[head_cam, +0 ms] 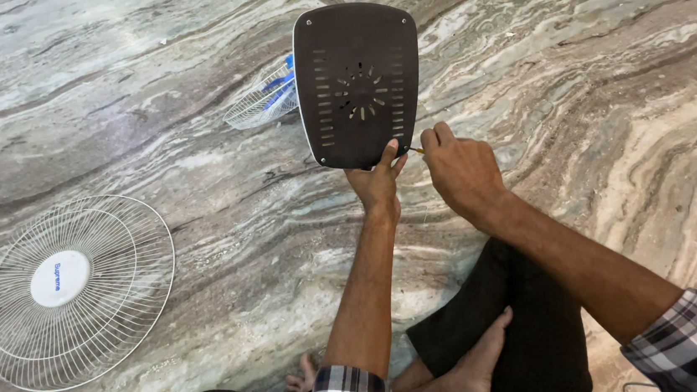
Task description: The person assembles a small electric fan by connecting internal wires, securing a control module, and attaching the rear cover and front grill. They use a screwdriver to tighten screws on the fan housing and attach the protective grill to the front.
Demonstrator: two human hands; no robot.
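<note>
item: dark fan base plate (358, 82), upright on marble floor (607, 72). left hand (377, 187) braces its lower edge, fingers pressed on it; right hand (462, 169) pinches slim tool (417, 150) at corner. advice: hold plate steady, tool square. white grille (75, 291) lies apart.

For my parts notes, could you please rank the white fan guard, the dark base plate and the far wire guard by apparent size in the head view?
1. white fan guard
2. dark base plate
3. far wire guard, partly hidden and farther off, so unsure.
</note>
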